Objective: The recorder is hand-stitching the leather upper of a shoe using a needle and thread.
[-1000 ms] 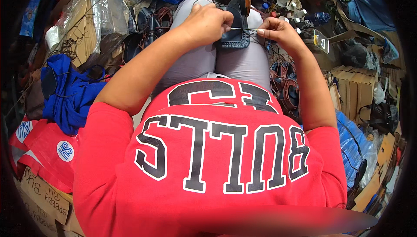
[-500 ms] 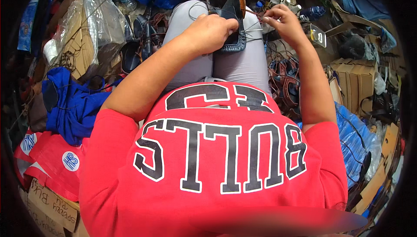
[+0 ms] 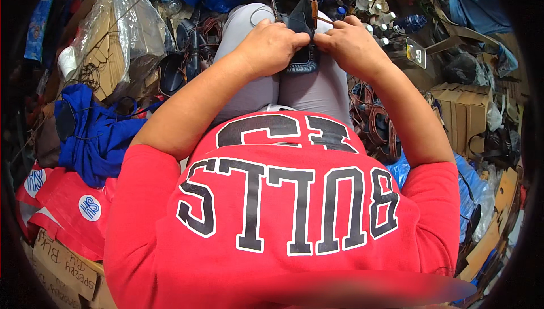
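At twelve o'clock, the smooth dark shoe, its toe puckered, rested on grey cloth trousers. At its eight o'clock the left hand, at four the right hand, curled their fingers inward; how closed, on what, I couldn't tell.

Brightly, evenly lit across the red shirt, glinting on clear plastic. Bent toward the fisheye rim, black at the corners, smeared blurry near the lower edge.
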Motion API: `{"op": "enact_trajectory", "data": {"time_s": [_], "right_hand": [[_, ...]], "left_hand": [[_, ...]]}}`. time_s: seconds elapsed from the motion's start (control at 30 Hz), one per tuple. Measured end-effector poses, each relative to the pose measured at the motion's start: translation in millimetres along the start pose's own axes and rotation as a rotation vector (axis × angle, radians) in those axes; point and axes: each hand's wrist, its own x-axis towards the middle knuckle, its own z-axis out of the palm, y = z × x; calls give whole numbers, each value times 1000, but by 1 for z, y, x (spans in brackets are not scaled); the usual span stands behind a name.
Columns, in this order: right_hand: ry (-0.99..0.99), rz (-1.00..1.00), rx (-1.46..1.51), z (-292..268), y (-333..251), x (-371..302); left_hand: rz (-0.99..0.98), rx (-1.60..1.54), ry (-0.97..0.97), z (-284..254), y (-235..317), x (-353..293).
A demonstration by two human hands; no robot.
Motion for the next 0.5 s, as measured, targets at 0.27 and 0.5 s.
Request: {"op": "enact_trajectory", "data": {"time_s": [0.27, 0.5], "right_hand": [[-42, 450, 275, 27, 72, -79], [658, 314, 1725, -7, 36, -22]], "left_hand": [[-188, 115, 79, -43, -41, -81], [144, -851, 348, -78, 12, -28]]}}
